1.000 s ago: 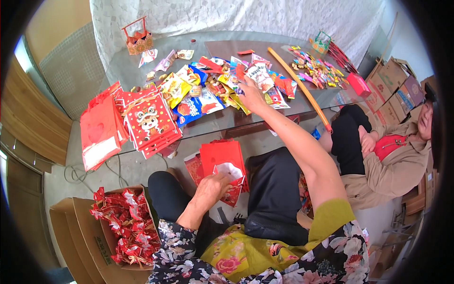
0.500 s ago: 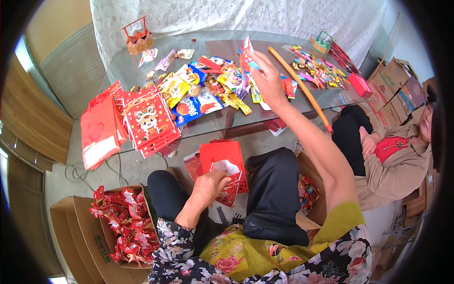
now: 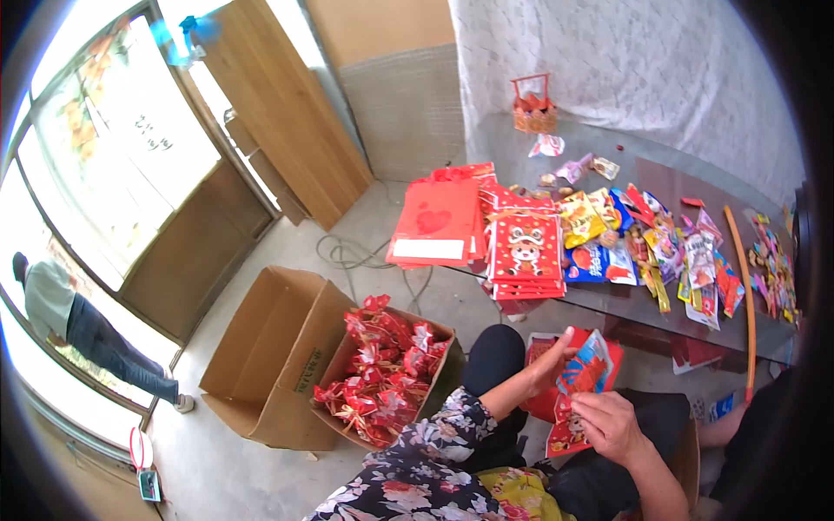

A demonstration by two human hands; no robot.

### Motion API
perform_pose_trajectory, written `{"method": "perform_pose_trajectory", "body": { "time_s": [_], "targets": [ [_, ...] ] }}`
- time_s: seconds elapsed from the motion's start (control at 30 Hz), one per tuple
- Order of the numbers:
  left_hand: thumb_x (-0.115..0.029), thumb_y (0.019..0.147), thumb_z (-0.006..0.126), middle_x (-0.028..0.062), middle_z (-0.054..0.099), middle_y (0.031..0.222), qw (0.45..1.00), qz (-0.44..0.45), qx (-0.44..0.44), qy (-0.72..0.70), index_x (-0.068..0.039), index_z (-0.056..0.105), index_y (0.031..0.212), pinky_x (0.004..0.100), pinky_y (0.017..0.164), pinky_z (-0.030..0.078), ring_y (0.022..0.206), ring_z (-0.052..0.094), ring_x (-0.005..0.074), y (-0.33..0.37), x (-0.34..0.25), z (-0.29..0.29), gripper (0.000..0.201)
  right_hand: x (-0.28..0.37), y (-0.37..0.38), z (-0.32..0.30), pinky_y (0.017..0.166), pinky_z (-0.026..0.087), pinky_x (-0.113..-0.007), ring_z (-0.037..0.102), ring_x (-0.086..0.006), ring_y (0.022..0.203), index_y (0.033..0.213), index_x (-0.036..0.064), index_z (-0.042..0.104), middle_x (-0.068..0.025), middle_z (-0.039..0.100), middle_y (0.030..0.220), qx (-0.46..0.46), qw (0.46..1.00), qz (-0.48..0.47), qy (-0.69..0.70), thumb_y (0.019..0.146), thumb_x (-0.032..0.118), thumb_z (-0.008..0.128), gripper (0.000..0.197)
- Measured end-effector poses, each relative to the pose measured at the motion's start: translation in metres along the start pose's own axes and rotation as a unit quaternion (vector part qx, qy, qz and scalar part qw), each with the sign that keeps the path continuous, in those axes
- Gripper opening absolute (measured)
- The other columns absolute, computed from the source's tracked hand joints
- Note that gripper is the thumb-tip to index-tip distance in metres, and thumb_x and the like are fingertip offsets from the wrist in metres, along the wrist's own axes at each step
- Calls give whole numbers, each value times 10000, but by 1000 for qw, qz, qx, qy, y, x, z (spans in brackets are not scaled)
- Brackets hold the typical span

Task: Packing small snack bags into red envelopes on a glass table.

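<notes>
Low over my lap, a red paper bag [image 3: 569, 434] with a cartoon print sits between my hands. My left hand [image 3: 539, 373] grips it at its upper left edge, fingers partly hidden. With fingertips pinched, my right hand [image 3: 611, 427] holds a small blue and red snack packet [image 3: 588, 365] over the bag's mouth. More red paper lies behind the packet. On the glass table [image 3: 647, 169] ahead are a stack of cartoon-printed red bags [image 3: 526, 247], a pile of plain red bags [image 3: 439, 217] and many mixed snack packets [image 3: 599, 260].
A carton [image 3: 452, 373] of red-wrapped bundles [image 3: 382, 373] stands left of my knee, beside an open carton [image 3: 274, 347]. An orange stick [image 3: 740, 295] lies across the table's right part. A small basket [image 3: 534, 113] stands at the back. Someone walks by the door [image 3: 82, 321].
The view has swung left. My right hand has come down from the table to the bag with the snack packet. A person by the door now shows; the seated person is mostly out of view.
</notes>
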State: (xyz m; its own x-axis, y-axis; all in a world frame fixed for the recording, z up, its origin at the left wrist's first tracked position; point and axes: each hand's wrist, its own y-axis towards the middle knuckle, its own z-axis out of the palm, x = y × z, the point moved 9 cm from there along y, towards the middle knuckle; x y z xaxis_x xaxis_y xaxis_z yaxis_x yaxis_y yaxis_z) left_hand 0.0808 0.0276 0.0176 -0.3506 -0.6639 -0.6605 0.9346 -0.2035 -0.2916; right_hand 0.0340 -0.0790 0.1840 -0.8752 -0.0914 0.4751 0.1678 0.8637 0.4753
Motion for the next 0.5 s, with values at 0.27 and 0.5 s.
{"method": "perform_pose_trajectory", "body": {
  "time_s": [0.27, 0.5],
  "targets": [
    [-418, 929, 587, 100, 681, 1073, 992, -22, -13, 122, -12, 624, 1173, 299, 845, 533, 944, 663, 159, -2, 1, -15, 475, -2, 2, 9, 733, 510, -343, 672, -247, 852, 1000, 19, 697, -99, 688, 1056, 15, 1000, 12, 22, 698, 16, 690, 301],
    [-82, 879, 620, 48, 693, 1000, 992, 22, -3, 128, -31, 667, 1093, 251, 765, 534, 843, 658, 101, 14, 17, -29, 225, -14, -5, 5, 704, 514, -369, 647, -294, 768, 950, 31, 699, -121, 677, 918, -67, 996, 53, -6, 702, -7, 694, 252]
  ]
}}
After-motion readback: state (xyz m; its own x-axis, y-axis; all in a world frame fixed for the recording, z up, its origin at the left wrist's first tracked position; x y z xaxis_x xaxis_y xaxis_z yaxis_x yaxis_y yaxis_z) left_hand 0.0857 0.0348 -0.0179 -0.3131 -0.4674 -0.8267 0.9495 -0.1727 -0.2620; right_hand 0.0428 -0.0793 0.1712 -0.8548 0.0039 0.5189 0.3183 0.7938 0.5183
